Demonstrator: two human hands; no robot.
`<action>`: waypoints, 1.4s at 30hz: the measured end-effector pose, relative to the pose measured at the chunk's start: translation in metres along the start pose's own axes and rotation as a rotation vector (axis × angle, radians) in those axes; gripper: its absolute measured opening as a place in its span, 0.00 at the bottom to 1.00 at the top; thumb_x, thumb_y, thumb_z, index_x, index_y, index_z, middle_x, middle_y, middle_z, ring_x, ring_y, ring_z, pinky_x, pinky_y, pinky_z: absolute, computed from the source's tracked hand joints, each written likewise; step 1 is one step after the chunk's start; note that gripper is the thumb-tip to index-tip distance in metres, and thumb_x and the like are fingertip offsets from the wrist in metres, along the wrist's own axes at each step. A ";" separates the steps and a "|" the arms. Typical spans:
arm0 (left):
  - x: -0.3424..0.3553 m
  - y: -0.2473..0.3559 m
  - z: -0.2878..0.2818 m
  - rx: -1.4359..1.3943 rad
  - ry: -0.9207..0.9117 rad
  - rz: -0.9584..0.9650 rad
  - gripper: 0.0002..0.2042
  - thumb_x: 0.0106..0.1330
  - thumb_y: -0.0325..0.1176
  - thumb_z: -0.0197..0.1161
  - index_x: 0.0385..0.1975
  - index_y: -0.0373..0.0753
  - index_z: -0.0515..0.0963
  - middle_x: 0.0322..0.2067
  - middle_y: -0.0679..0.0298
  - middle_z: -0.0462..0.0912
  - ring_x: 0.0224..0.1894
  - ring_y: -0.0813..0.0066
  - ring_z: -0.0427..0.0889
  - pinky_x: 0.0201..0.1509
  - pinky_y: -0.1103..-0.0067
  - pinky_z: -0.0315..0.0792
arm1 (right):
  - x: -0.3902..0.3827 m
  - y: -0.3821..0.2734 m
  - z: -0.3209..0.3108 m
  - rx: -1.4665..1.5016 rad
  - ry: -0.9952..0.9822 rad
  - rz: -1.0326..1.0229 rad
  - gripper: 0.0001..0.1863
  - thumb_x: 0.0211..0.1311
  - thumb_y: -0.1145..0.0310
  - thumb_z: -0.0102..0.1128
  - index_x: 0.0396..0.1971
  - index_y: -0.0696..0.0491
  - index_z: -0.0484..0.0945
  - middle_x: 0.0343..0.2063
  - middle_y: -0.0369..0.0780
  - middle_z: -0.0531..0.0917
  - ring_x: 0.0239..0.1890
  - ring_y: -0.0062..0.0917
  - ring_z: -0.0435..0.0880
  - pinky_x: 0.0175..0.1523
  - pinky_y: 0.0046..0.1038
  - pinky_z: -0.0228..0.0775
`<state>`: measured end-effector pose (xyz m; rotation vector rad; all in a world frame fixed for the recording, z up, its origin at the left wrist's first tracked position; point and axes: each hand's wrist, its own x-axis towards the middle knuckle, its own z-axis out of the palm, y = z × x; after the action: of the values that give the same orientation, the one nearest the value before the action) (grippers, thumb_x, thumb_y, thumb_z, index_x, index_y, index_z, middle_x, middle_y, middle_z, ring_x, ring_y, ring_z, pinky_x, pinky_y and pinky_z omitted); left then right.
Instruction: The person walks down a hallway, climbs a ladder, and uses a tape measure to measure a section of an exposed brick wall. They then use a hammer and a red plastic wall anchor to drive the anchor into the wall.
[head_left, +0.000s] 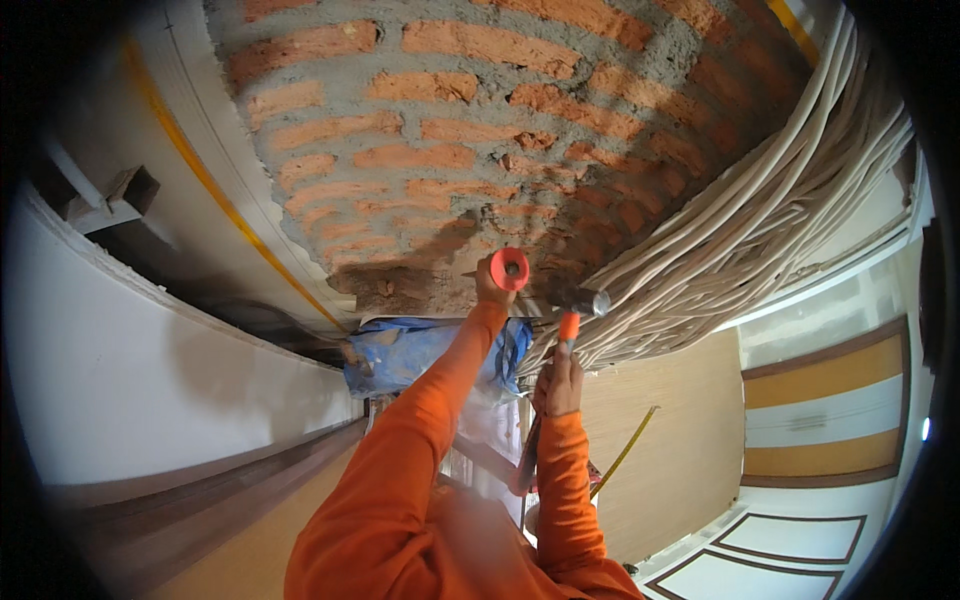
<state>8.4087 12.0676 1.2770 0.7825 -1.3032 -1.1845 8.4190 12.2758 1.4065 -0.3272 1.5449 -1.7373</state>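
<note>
My left hand [492, 288] is closed around a chisel with a round red hand guard [510, 268], held against the lower part of a rough brick wall [440, 155]. The guard and the chisel's struck end face me, and the blade is mostly hidden behind them. To the right, my right hand [562, 385] grips the orange and grey handle of a hammer [569, 326]. The metal hammer head stands beside the chisel, apart from it, near the bundle of cables. Both my forearms wear orange sleeves.
A thick bundle of pale cables [720, 230] hangs along the right side of the brickwork. Blue plastic sheeting [405, 350] lies below my left arm. A yellow tape measure blade [625, 450] sticks out at lower right. A white curved panel [170, 370] borders the left.
</note>
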 end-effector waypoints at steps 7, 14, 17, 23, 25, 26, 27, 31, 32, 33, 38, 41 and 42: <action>-0.003 0.003 -0.025 0.020 0.054 0.192 0.13 0.52 0.25 0.68 0.38 0.37 0.78 0.34 0.66 0.81 0.36 0.73 0.80 0.42 0.75 0.75 | -0.040 -0.017 -0.019 -0.177 -0.076 -0.216 0.09 0.69 0.65 0.55 0.38 0.55 0.70 0.10 0.30 0.65 0.07 0.13 0.61 0.11 0.18 0.50; -0.003 0.090 -0.071 -0.687 0.539 -0.281 0.08 0.57 0.27 0.64 0.35 0.39 0.75 0.26 0.67 0.76 0.30 0.73 0.75 0.40 0.75 0.73 | -0.062 -0.034 -0.010 -0.078 -0.120 0.041 0.13 0.64 0.72 0.59 0.46 0.55 0.69 0.10 0.33 0.67 0.05 0.17 0.62 0.11 0.21 0.54; -0.022 0.061 -0.122 -1.065 0.568 -0.664 0.07 0.59 0.33 0.64 0.32 0.42 0.73 0.23 0.68 0.71 0.26 0.73 0.71 0.39 0.73 0.73 | -0.066 -0.031 -0.008 0.058 -0.207 0.006 0.21 0.65 0.72 0.56 0.56 0.52 0.64 0.11 0.33 0.66 0.05 0.19 0.63 0.10 0.23 0.58; -0.057 0.042 -0.176 -1.073 0.781 -0.477 0.08 0.64 0.41 0.62 0.35 0.47 0.74 0.22 0.72 0.69 0.21 0.76 0.67 0.38 0.73 0.73 | -0.099 -0.059 0.001 0.276 -0.523 0.233 0.23 0.70 0.69 0.51 0.63 0.45 0.59 0.12 0.33 0.64 0.06 0.17 0.60 0.09 0.21 0.53; -0.033 0.090 -0.164 -0.938 0.855 -0.430 0.08 0.64 0.42 0.63 0.37 0.48 0.76 0.24 0.73 0.71 0.22 0.77 0.67 0.38 0.72 0.73 | -0.092 -0.069 0.021 0.144 -0.436 0.035 0.19 0.71 0.67 0.50 0.59 0.50 0.62 0.12 0.30 0.63 0.08 0.14 0.58 0.11 0.20 0.49; -0.011 0.109 -0.165 -0.837 0.879 -0.407 0.08 0.64 0.41 0.64 0.38 0.48 0.76 0.26 0.74 0.72 0.22 0.78 0.68 0.38 0.72 0.73 | -0.078 -0.067 0.032 0.129 -0.450 -0.091 0.18 0.71 0.66 0.51 0.57 0.53 0.63 0.13 0.29 0.63 0.09 0.13 0.59 0.12 0.19 0.49; 0.009 0.129 -0.162 -0.704 0.778 -0.286 0.08 0.63 0.40 0.64 0.37 0.46 0.77 0.25 0.73 0.73 0.23 0.79 0.69 0.35 0.73 0.72 | -0.060 -0.068 0.045 0.069 -0.427 -0.226 0.15 0.71 0.65 0.51 0.52 0.55 0.67 0.13 0.28 0.64 0.10 0.12 0.60 0.14 0.19 0.50; 0.115 0.210 -0.136 -0.021 0.136 0.345 0.06 0.60 0.34 0.66 0.32 0.39 0.79 0.25 0.69 0.78 0.25 0.82 0.73 0.25 0.79 0.68 | 0.036 -0.094 0.100 -0.277 -0.257 -0.622 0.17 0.68 0.58 0.57 0.24 0.53 0.70 0.15 0.28 0.68 0.17 0.12 0.64 0.22 0.21 0.56; 0.142 0.214 -0.122 0.134 0.033 0.434 0.09 0.58 0.36 0.68 0.34 0.38 0.81 0.27 0.68 0.80 0.27 0.80 0.74 0.30 0.77 0.70 | 0.082 -0.088 0.107 -0.297 -0.226 -0.634 0.21 0.66 0.54 0.60 0.22 0.55 0.71 0.14 0.30 0.70 0.16 0.15 0.66 0.22 0.25 0.59; 0.160 0.210 -0.110 0.212 -0.030 0.266 0.10 0.57 0.36 0.67 0.33 0.37 0.80 0.27 0.68 0.80 0.28 0.78 0.74 0.32 0.76 0.70 | 0.121 -0.082 0.121 -0.307 -0.213 -0.715 0.21 0.65 0.53 0.60 0.22 0.56 0.72 0.15 0.31 0.71 0.16 0.17 0.67 0.23 0.26 0.60; 0.134 0.130 -0.136 0.609 -0.114 0.021 0.11 0.59 0.39 0.65 0.29 0.38 0.78 0.28 0.62 0.80 0.27 0.72 0.77 0.34 0.74 0.73 | 0.155 0.001 0.142 -0.311 -0.089 -0.796 0.22 0.63 0.51 0.63 0.31 0.59 0.74 0.15 0.34 0.73 0.18 0.24 0.70 0.26 0.29 0.64; 0.098 0.058 -0.174 -0.426 0.130 0.203 0.02 0.58 0.26 0.62 0.27 0.37 0.77 0.25 0.61 0.80 0.25 0.69 0.76 0.33 0.76 0.74 | 0.120 0.031 0.152 -0.038 -0.269 -0.553 0.18 0.65 0.55 0.61 0.31 0.56 0.70 0.13 0.35 0.71 0.11 0.23 0.69 0.17 0.28 0.60; 0.057 0.063 -0.157 -0.002 0.136 0.297 0.02 0.58 0.25 0.62 0.30 0.37 0.77 0.28 0.61 0.81 0.27 0.68 0.78 0.34 0.76 0.74 | 0.093 0.038 0.121 -0.024 -0.284 -0.296 0.17 0.65 0.56 0.60 0.30 0.54 0.68 0.12 0.35 0.70 0.09 0.22 0.67 0.14 0.27 0.58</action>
<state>8.5666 12.0023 1.3283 0.6309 -1.2546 -0.8808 8.4489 12.1252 1.3721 -0.8127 1.3617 -1.8018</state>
